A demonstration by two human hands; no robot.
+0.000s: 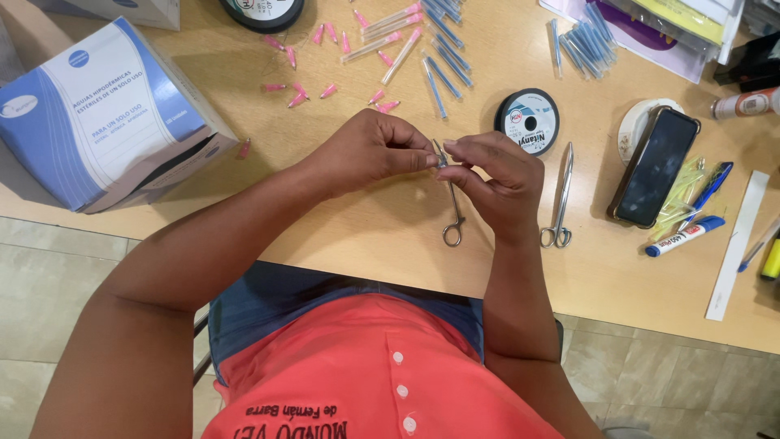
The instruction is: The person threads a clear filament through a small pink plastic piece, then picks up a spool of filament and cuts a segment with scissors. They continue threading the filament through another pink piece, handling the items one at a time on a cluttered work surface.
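My left hand (370, 150) and my right hand (497, 175) meet above the wooden table (325, 219), fingertips pinched together around the jaws of a slim metal forceps (452, 203). The forceps' ring handles hang down toward the table's front edge. Whatever small piece sits between the fingertips is hidden. A second metal forceps (561, 199) lies flat just right of my right hand. A black spool of line (527, 120) rests just beyond my right hand.
A blue and white box (97, 114) lies open at the left. Several pink needle caps (301, 93) and blue-tipped sheathed needles (439, 65) are scattered at the back. A phone (654, 167), tape roll (642, 118), markers (686, 236) and a white ruler (735, 244) lie right.
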